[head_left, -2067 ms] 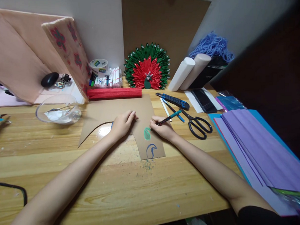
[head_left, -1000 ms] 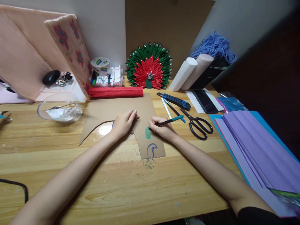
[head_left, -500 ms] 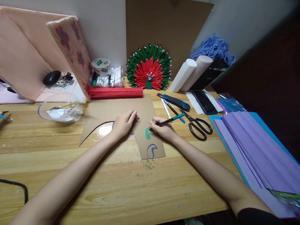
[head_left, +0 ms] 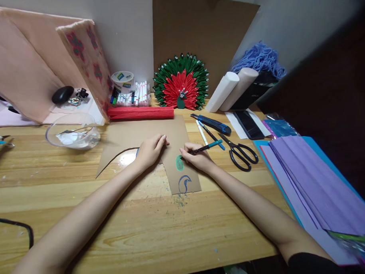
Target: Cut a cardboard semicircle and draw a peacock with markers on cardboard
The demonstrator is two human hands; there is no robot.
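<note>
My right hand (head_left: 199, 158) grips a teal-ended black marker (head_left: 210, 145), its point hidden by my fingers at the edge of a green-coloured teardrop shape (head_left: 179, 163). That shape is drawn on a sheet of brown cardboard (head_left: 123, 131) with a curved cut edge. Below it on the same strip is a blue crescent-like outline (head_left: 183, 184). My left hand (head_left: 150, 152) rests on the cardboard with its fingers curled together, and no object shows in it. A bit of blue peeks out beside its wrist. Right of my right hand lie black-handled scissors (head_left: 241, 155).
A blue utility knife (head_left: 214, 124) and more pens lie behind the scissors. Purple paper sheets (head_left: 315, 181) cover the right side. A clear bowl (head_left: 71, 131) stands left. Behind are a red crepe roll (head_left: 141, 112), a marker box and a red-green peacock craft (head_left: 181, 83).
The marker and my right fingers have shifted slightly left over the green shape, and the marker tilts a little lower. My left hand stays in place.
</note>
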